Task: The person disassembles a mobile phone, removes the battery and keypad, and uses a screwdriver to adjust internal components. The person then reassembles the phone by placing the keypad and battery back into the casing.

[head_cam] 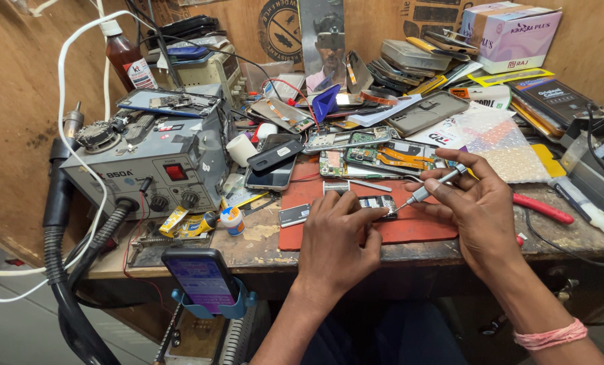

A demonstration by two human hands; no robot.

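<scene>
Circuitry shows on the small phone board (377, 203) that lies on the red work mat (423, 230), near the front edge of the cluttered wooden bench (261, 247). The left hand (335, 233) presses down on the board's near side, fingers (356, 217) curled and flat against it, pinning it to the mat rather than closing around it. The right hand (481, 213) holds a slim silver screwdriver (429, 188) in a narrow pinch between thumb and fingers, the shaft tilted down to the left so its tip meets the board's right end. A pink thread band (552, 336) circles the right wrist.

Just left of the board a small silver rectangular part (294, 215) rests on the mat's edge. Behind the mat lie an opened phone with orange flex cables (390, 157) and a dark phone (271, 172) stacked with another. Red-handled pliers (542, 208) lie to the right of the right hand, touching the bench. To the far left stands a grey hot-air rework station (150, 165) with a red switch, its black hose (72, 297) hanging off the bench. A phone with a lit screen (204, 278) sits in a blue holder at the front edge. A pink and white box (511, 34) stands at the back right against the wooden wall.
</scene>
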